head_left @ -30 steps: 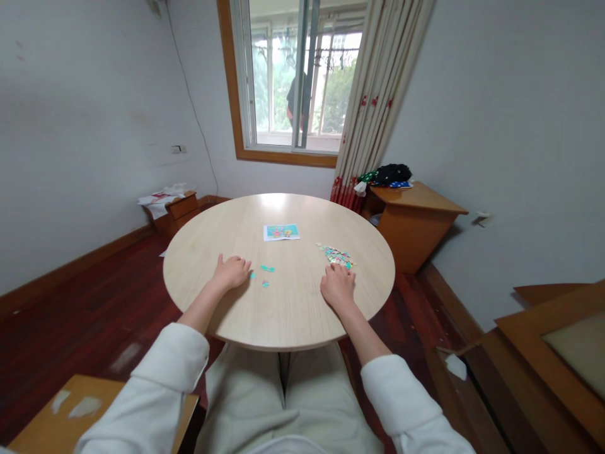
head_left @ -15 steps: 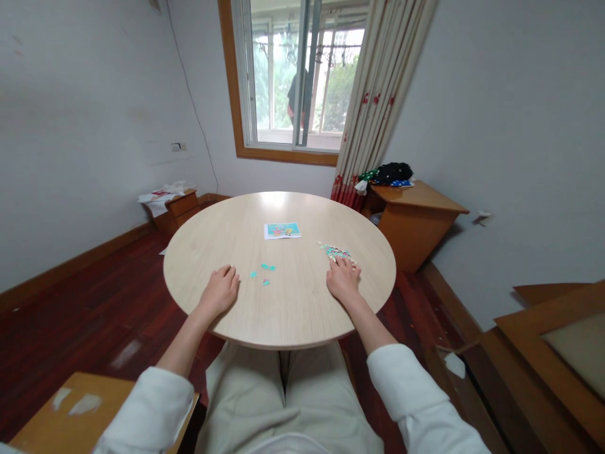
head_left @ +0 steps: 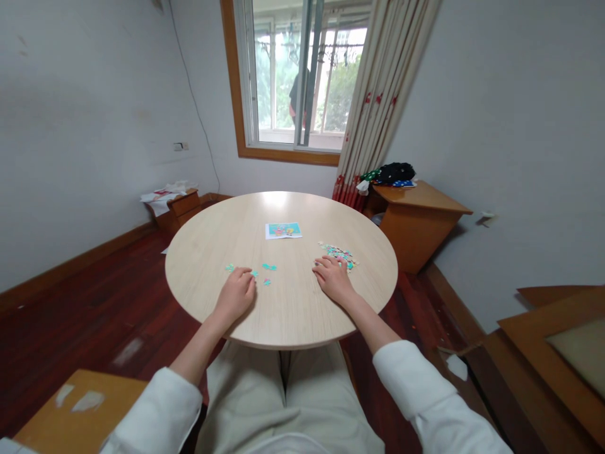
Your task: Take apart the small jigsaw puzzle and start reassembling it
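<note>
My left hand [head_left: 236, 291] rests on the round wooden table [head_left: 283, 315] with its fingers curled down, the fingertips beside a few loose teal puzzle pieces [head_left: 268, 267]. What those fingers hold, if anything, is hidden. My right hand [head_left: 332, 278] lies just in front of a pile of puzzle pieces [head_left: 338, 252]. Its fingers are drawn together and point left, with a small coloured piece at their tips. A printed reference picture [head_left: 283, 230] lies further back on the table.
An orange-brown cabinet [head_left: 416, 221] with dark clothes on top stands at the back right by the curtain [head_left: 378, 101]. A low drawer unit [head_left: 177, 205] with papers sits at the left wall. Wooden furniture [head_left: 553, 340] lies at the right, and a wooden surface [head_left: 70, 410] at the near left.
My right hand has come off the pile and moved left toward the table's middle. My left hand drew back, then moved right again, up to the loose teal pieces.
</note>
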A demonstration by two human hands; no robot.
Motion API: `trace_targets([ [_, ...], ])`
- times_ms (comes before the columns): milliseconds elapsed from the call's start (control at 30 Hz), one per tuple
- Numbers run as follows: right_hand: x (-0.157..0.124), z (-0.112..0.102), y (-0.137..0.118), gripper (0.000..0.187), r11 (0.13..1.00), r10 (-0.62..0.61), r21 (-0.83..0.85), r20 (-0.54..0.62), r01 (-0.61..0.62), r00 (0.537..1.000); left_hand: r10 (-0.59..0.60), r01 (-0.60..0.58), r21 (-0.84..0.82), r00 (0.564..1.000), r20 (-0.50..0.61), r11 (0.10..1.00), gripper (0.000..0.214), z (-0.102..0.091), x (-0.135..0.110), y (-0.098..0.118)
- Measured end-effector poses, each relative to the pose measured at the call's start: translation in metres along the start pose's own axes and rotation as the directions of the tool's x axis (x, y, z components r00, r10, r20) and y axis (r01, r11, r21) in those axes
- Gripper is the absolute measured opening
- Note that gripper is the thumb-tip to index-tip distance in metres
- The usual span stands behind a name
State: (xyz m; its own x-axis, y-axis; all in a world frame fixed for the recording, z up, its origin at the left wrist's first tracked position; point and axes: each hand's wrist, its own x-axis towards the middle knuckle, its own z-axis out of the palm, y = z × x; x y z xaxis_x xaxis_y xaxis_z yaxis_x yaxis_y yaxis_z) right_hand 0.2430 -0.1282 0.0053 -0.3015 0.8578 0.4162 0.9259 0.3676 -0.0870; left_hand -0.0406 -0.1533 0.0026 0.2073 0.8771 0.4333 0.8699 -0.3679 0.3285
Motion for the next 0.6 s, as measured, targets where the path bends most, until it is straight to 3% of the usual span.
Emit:
trace_targets([
  [133, 0.001, -0.003, -0.008, 0.023, 0.996, -0.026, 0.087, 0.049, 0.021, 0.998, 0.039, -0.043, 0.047, 0.996, 0.084, 0.998, 0.033, 0.012, -0.003, 0.021],
  [300, -0.003, 0.001, -0.022, 0.031, 0.966, -0.182, 0.197, 0.061, 0.167, 0.981, 0.070, -0.079, 0.064, 0.988, 0.139, 0.995, 0.036, 0.017, -0.007, 0.033],
  [467, -0.009, 0.003, -0.028, 0.029, 0.988, -0.011, 0.155, -0.013, 0.013, 1.000, 0.098, -0.100, 0.013, 0.988, 0.116, 0.995, 0.033, 0.015, -0.009, 0.032],
  [600, -0.009, 0.001, -0.029, 0.027, 0.989, -0.041, 0.144, 0.026, 0.037, 0.999, 0.134, -0.131, -0.027, 0.986, 0.104, 0.991, 0.033, 0.014, -0.007, 0.036],
])
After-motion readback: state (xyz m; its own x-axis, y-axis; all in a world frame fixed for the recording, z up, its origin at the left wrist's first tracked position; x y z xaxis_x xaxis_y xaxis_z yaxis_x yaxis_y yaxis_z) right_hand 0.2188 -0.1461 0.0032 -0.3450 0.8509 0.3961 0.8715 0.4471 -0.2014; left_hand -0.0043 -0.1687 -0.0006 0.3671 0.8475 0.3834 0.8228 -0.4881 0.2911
